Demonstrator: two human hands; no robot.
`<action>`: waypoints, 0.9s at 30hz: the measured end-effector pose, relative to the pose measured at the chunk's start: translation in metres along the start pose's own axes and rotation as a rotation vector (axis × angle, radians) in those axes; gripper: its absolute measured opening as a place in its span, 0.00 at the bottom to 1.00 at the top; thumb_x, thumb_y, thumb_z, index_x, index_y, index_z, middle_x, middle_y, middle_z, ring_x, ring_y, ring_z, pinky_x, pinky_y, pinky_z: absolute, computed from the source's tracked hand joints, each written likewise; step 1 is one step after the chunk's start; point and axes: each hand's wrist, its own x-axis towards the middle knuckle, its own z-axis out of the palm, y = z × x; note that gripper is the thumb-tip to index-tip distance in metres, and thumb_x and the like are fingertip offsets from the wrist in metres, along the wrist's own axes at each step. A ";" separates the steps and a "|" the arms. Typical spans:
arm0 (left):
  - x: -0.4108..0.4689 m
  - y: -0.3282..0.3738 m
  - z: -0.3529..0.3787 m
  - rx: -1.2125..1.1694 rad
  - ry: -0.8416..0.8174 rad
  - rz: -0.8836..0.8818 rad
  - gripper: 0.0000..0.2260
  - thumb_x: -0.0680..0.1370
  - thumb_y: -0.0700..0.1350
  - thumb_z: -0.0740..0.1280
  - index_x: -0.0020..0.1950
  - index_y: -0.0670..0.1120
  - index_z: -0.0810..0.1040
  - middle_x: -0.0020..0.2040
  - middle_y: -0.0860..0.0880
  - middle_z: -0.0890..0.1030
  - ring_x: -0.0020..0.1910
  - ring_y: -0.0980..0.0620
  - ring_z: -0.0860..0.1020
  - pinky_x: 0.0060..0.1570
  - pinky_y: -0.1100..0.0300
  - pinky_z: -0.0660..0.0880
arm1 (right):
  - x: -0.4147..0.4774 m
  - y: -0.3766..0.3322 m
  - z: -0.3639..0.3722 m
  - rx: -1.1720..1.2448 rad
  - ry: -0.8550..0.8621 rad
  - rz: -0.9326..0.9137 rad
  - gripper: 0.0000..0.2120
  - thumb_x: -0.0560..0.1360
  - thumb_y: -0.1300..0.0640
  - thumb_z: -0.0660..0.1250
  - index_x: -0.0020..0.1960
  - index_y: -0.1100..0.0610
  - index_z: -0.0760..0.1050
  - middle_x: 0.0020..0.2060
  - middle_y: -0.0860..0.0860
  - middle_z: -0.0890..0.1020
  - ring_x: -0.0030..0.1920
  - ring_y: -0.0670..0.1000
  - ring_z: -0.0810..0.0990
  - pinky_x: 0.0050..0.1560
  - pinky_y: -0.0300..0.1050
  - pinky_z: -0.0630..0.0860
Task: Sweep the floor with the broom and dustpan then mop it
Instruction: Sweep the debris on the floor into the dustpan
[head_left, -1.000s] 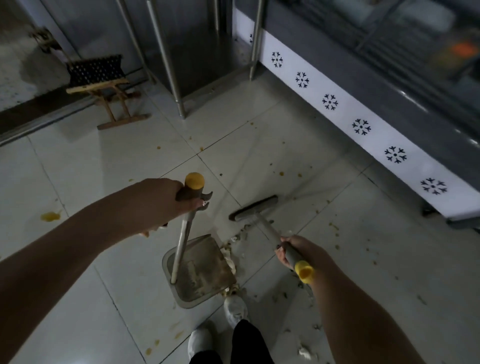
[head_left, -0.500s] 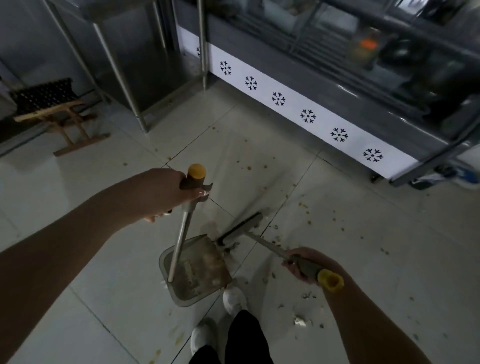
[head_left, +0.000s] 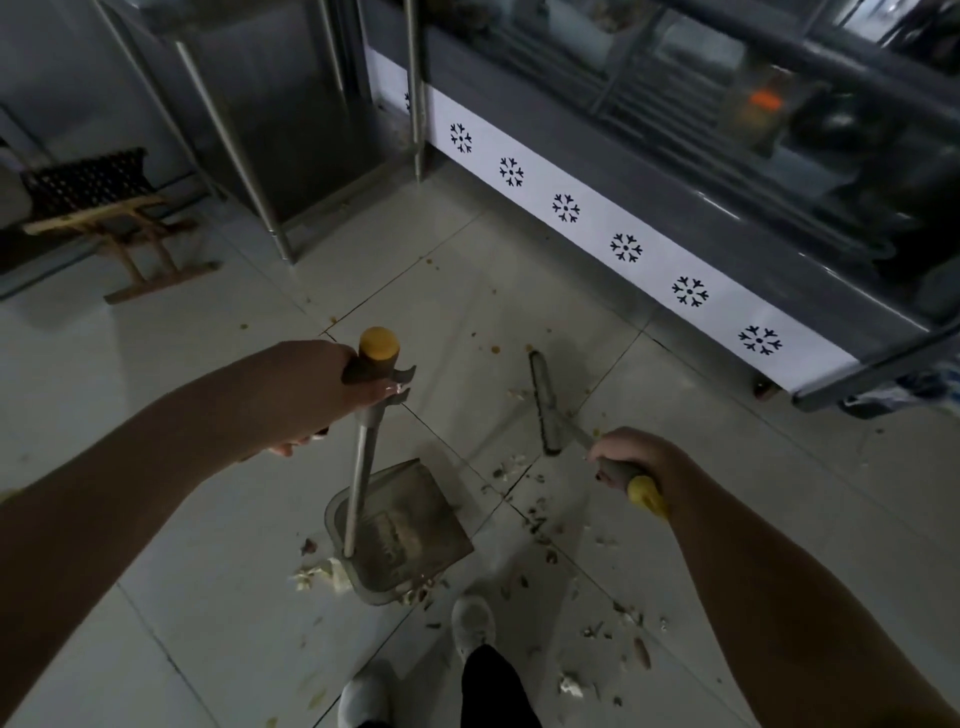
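The person's left hand grips the dustpan by its upright handle. The fingers curl close together round the dark grip just under the yellow cap. The metal shaft runs down to the pan, which sits flat on the tiled floor right in front of the white shoes, its open edge facing roughly 2 o'clock.

The right hand holds the broom, fingers wrapped tightly round the grey grip just ahead of its yellow end. The broom head lies at about 1 o'clock from the pan, apart from it. In the dim light it seems to touch the tile, though contact is hard to confirm.

Food scraps are scattered from 3 to 5 o'clock of the pan. A small pale heap lies against its rear corner at 7 o'clock.

A display counter with a white snowflake band runs from 12 to 3 o'clock. A wooden stool stands far off at 10 o'clock, beside steel table legs.
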 end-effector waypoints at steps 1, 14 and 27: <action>0.006 0.004 0.002 -0.010 -0.001 -0.012 0.12 0.76 0.58 0.60 0.40 0.51 0.71 0.23 0.50 0.70 0.17 0.57 0.68 0.16 0.69 0.65 | 0.008 -0.006 -0.004 -0.086 0.011 -0.007 0.15 0.76 0.59 0.65 0.59 0.68 0.73 0.49 0.62 0.79 0.53 0.62 0.79 0.52 0.52 0.75; 0.024 0.017 0.028 -0.046 -0.006 -0.046 0.14 0.74 0.61 0.61 0.40 0.52 0.71 0.13 0.55 0.69 0.12 0.60 0.67 0.15 0.70 0.65 | 0.023 0.007 0.047 -0.309 -0.173 0.099 0.13 0.79 0.61 0.59 0.36 0.61 0.72 0.39 0.56 0.77 0.39 0.53 0.76 0.47 0.45 0.72; -0.071 -0.022 0.073 0.015 0.044 0.011 0.13 0.76 0.59 0.60 0.39 0.52 0.71 0.24 0.50 0.71 0.16 0.59 0.68 0.16 0.70 0.65 | -0.073 0.079 0.098 -0.242 -0.313 0.049 0.14 0.78 0.59 0.60 0.34 0.61 0.71 0.27 0.55 0.74 0.27 0.50 0.71 0.31 0.41 0.69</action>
